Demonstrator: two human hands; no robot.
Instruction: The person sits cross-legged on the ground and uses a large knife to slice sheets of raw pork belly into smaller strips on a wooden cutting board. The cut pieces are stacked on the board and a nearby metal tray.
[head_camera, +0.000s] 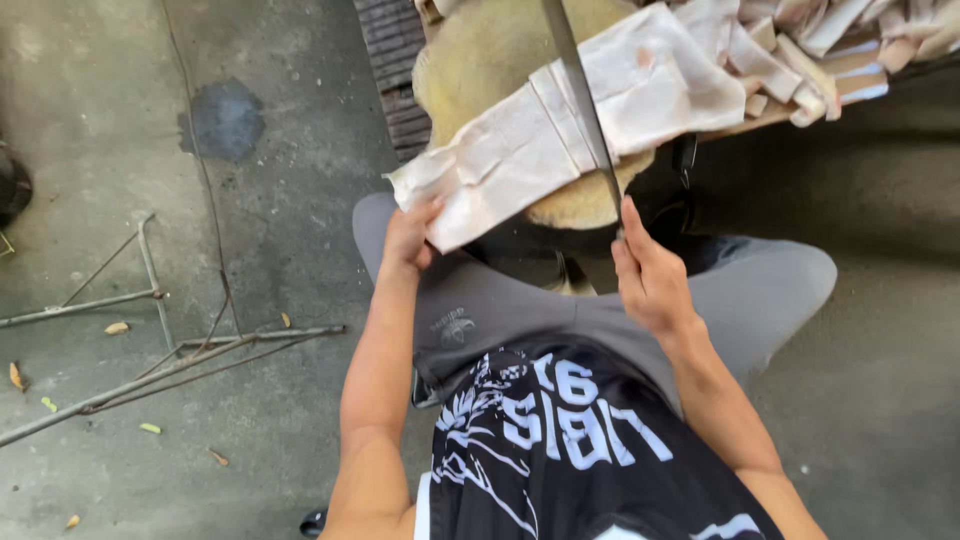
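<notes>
My left hand (408, 240) grips the near left end of a long pale slab (560, 120) that looks like raw skin or fat. The slab lies across a round yellowish wooden block (480, 60). My right hand (650, 275) is shut on the handle of a long knife, and its grey blade (585, 100) runs up and away across the middle of the slab. I sit with my knees in grey shorts on either side of the block.
More pale strips (810, 50) are piled at the upper right on a board. Thin metal rods (150, 300) lie on the concrete floor at left. A dark drain grate (395, 70) sits behind the block. A wet patch (225, 120) marks the floor.
</notes>
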